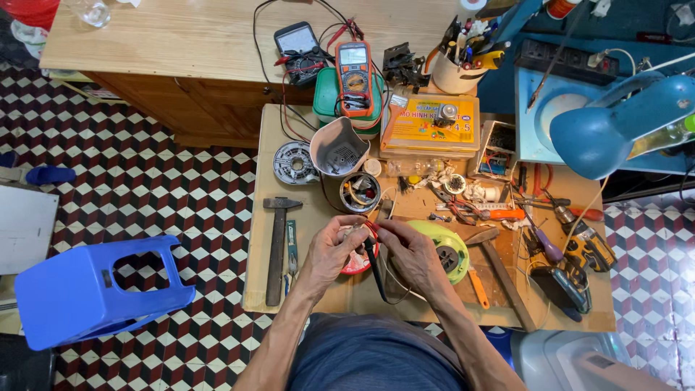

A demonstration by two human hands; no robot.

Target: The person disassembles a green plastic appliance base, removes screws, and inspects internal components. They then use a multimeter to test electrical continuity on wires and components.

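Cluttered workbench (318, 282) on checkered floor (145, 188)

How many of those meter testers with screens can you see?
2. A black meter lies on the wooden desk; an orange one leans on the green box beside it. Clutter may hide others.

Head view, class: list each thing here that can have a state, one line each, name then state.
Left hand: gripping a small part.
Right hand: pinching red and black wires.
Hammer: lying flat, untouched.
Orange multimeter: resting on a green box.
Blue stool: tipped on its side.
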